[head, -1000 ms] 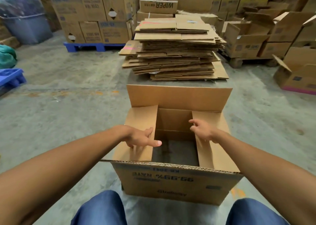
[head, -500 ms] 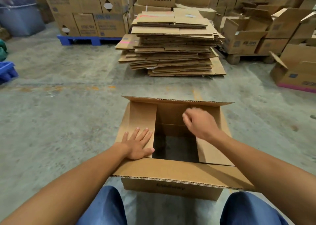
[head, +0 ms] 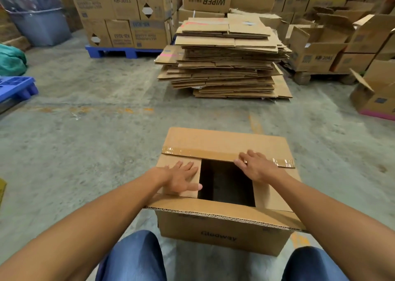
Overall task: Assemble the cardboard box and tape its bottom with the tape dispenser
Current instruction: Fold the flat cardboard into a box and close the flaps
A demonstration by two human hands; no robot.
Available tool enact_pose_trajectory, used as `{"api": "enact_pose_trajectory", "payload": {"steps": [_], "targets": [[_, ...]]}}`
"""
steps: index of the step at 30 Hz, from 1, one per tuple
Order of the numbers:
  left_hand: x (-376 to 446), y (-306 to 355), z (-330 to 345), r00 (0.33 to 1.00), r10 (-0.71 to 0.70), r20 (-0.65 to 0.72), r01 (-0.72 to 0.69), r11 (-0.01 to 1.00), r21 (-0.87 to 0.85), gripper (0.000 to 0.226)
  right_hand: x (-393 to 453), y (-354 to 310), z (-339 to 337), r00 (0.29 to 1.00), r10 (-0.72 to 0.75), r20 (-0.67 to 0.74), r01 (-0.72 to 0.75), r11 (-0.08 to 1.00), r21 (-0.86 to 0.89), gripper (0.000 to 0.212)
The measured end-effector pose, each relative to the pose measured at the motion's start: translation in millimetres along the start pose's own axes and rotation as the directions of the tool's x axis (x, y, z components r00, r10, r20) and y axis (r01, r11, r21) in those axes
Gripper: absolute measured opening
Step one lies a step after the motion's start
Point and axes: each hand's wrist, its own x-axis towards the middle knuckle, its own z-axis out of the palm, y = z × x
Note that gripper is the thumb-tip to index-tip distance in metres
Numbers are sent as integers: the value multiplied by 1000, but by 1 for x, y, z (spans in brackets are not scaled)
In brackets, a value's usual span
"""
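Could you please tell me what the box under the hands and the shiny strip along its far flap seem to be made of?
Box: brown corrugated cardboard, matte; the cut edge of the near flap shows wavy fluting. Strip: most likely clear or tan plastic packing tape, glossy and wrinkled, catching glints of light.

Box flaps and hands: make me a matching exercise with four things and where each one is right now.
Things:
1. left hand
2. right hand
3. far flap
4. near flap

Places or states:
A. sticks out toward the person, not folded over
B. flat on the left side flap
C. folded down over the box, old tape strip along its edge
D. fingers on the taped edge

Pairs: 1-B, 2-D, 3-C, 4-A
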Motion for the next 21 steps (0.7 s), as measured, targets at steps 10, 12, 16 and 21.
{"api": "enact_pose_trajectory", "payload": {"steps": [10,12,16,21], "targets": [[-101,-4,-85,928,250,275,-169,943,-287,67,15,-7,-58,898,120,423,-141,990,20,92],[-99,-8,-82,985,169,46,-162,978,-129,44,14,-14,-72,878,136,459,-171,985,35,97],[-71,-24,-68,907,43,-420,-25,999,47,60,15,-15,-85,874,111,473,-224,956,189,91],[-10,-42,-28,837,-131,-532,117,991,-61,78,19,12,-73,971,38,236,-87,976,201,110]]}}
